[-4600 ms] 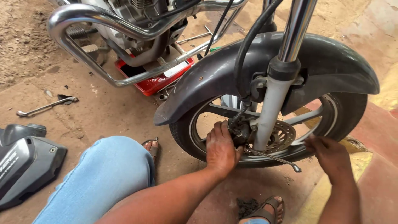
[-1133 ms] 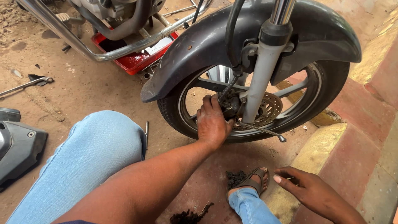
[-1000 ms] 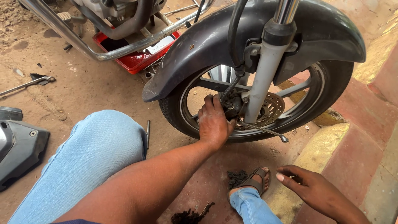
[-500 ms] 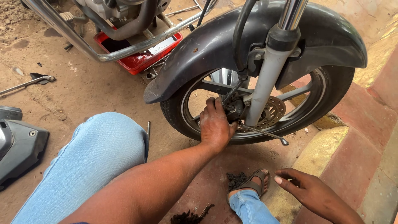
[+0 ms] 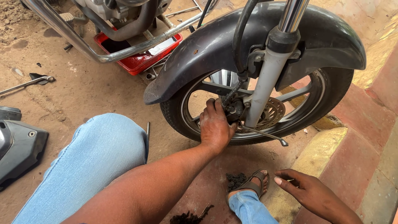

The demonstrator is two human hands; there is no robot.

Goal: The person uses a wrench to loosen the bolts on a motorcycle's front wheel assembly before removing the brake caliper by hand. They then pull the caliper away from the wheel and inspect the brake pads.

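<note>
My left hand [image 5: 214,125] is pressed against the hub [image 5: 234,111] of a motorcycle's front wheel [image 5: 331,93], fingers curled around the dark fitting beside the silver fork leg [image 5: 265,89]. A thin metal rod [image 5: 265,135] sticks out to the right just below the hub and brake disc [image 5: 271,114]. My right hand [image 5: 309,191] hovers low at the bottom right, fingers loosely spread, beside my sandalled foot [image 5: 248,188]. It appears to hold nothing. My knee in blue jeans [image 5: 99,161] fills the lower left.
A black mudguard [image 5: 215,45] arches over the wheel. Behind it a red tray [image 5: 139,58] lies under the chrome crash bar [image 5: 83,41]. A spanner [image 5: 27,83] lies on the dirt at left, a grey plastic cover [image 5: 18,145] at the left edge. A red and yellow kerb [image 5: 352,153] runs at right.
My right hand has left the right side of the wheel and dropped down beside my foot. My left hand stays at the hub; the view has shifted slightly.
</note>
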